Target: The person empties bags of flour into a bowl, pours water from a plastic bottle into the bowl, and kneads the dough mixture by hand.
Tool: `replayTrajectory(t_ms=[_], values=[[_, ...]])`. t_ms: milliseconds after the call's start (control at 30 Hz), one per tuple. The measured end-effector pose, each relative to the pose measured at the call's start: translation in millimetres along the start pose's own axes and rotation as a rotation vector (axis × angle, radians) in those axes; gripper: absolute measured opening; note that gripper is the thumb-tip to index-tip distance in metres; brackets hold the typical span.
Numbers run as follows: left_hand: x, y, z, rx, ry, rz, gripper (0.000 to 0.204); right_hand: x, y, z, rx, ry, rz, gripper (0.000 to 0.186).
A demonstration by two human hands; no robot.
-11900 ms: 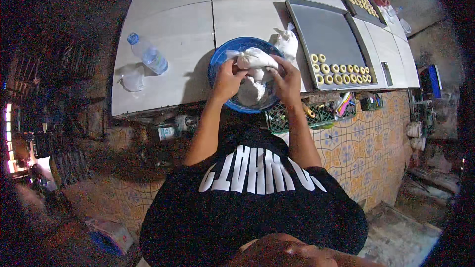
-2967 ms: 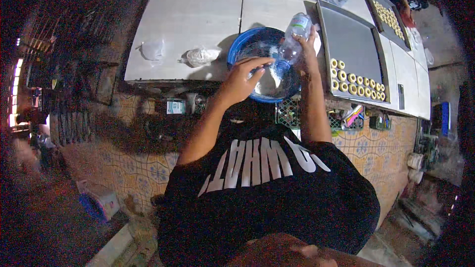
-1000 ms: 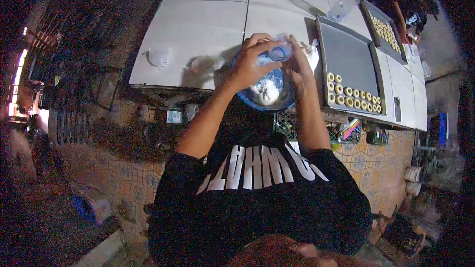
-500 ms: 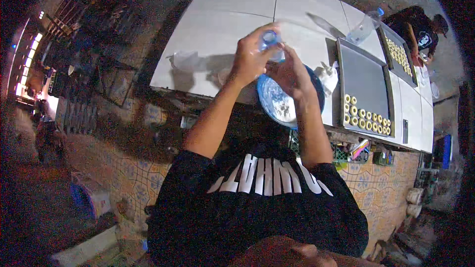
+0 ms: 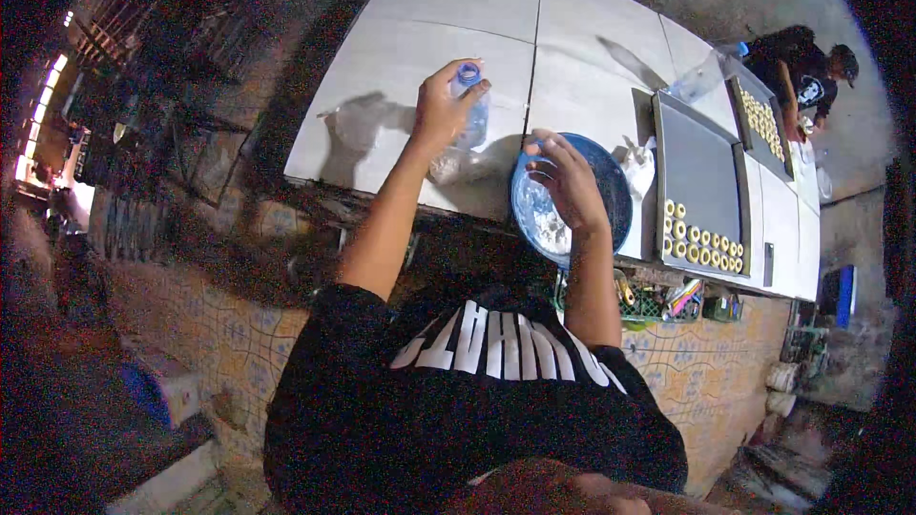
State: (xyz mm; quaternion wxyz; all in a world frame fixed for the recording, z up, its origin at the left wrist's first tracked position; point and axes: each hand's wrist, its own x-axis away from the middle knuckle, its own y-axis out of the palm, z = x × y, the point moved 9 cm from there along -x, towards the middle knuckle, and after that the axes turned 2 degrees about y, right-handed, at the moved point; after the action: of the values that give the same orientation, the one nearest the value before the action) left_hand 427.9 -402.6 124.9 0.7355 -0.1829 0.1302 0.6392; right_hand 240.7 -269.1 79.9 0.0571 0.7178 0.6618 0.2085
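My left hand point(image 5: 439, 113) is wrapped round a clear plastic bottle point(image 5: 474, 124) with a blue ring at its neck. The bottle is held upright over the white tiled table, and its mouth looks uncapped. Over a blue basin point(image 5: 622, 198) hovers my right hand point(image 5: 578, 193), fingers curled and thumb drawn in. A small pale bluish thing seems to be at its fingertips, too small to name. White powder point(image 5: 550, 229) lies in the basin, partly hidden by my right hand. Beside the basin rests a crumpled white bag point(image 5: 638, 172).
A dark baking tray point(image 5: 701, 148) holds several ring-shaped dough pieces point(image 5: 706, 253). Beyond are a large clear bottle point(image 5: 701, 76), another filled tray point(image 5: 759, 114) and a co-worker point(image 5: 811, 81). A translucent container point(image 5: 358, 124) stands left. A phone-like dark object point(image 5: 768, 264) lies near the table edge.
My left hand has moved left with the bottle, away from my right hand. My right hand has come off the bottle and lowered over the basin.
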Motion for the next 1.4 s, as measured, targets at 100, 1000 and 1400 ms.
replayTrajectory(t_ms=[100, 1000, 1400], values=[[-3, 7, -2, -0.025, -0.005, -0.027, 0.037, 5, -14, 7, 0.004, -0.018, 0.036, 0.034], [101, -3, -52, -0.542, 0.063, -0.072, 0.021, 22, -58, 37, -0.039, 0.011, 0.158, 0.025], [92, 13, 24, -0.344, 0.108, 0.018, 0.008, 39, -88, 40, -0.070, 0.018, 0.122, 0.027]])
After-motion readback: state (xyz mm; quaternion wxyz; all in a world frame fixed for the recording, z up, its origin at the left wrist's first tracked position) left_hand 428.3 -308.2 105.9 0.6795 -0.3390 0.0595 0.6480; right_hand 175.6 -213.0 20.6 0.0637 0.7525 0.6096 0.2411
